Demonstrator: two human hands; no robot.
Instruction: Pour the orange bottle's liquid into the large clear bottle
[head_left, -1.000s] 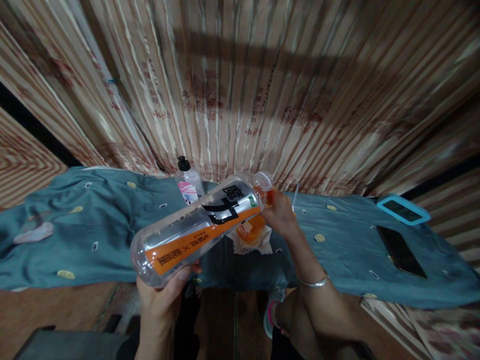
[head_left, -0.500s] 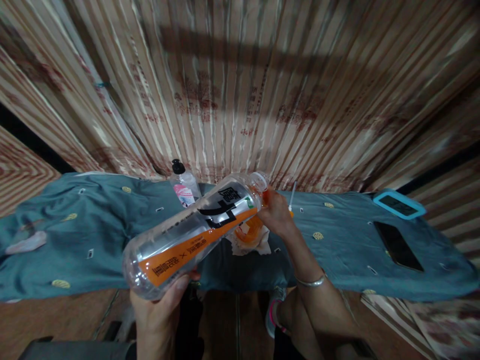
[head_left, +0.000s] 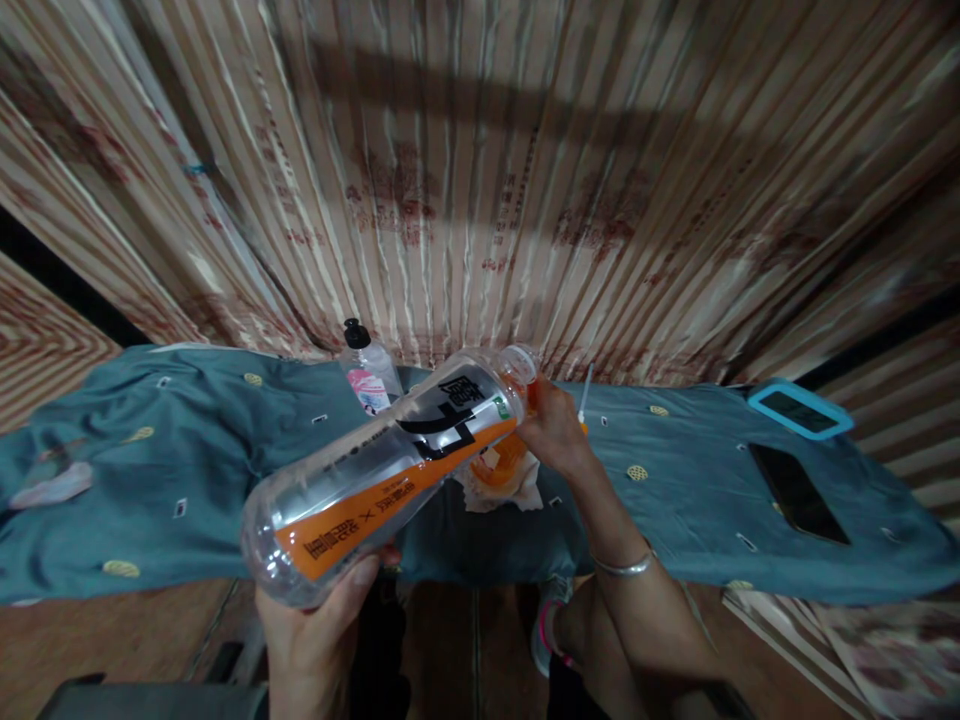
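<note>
A large clear plastic bottle (head_left: 375, 470) with a silver and orange label lies tilted across the middle, its mouth up and to the right. My left hand (head_left: 322, 600) grips it from below near its base. Beside the bottle's mouth, my right hand (head_left: 555, 425) has its fingers closed around the orange upper part of a see-through container. Orange shows through its lower part (head_left: 499, 467), which rests on a crumpled pale tissue (head_left: 529, 492). The large bottle hides much of this container and some of my right fingers.
A green patterned cloth (head_left: 637, 520) covers the table. Behind the large bottle stands a clear bottle with a black cap (head_left: 369, 375). A thin white stick (head_left: 586, 392) rises beyond my right hand. At right lie a phone (head_left: 799, 492) and a blue-framed device (head_left: 801, 409). A pleated curtain (head_left: 480, 200) hangs behind.
The large bottle's base and my left hand have shifted very slightly left. My right hand keeps almost the same place by the bottle's mouth.
</note>
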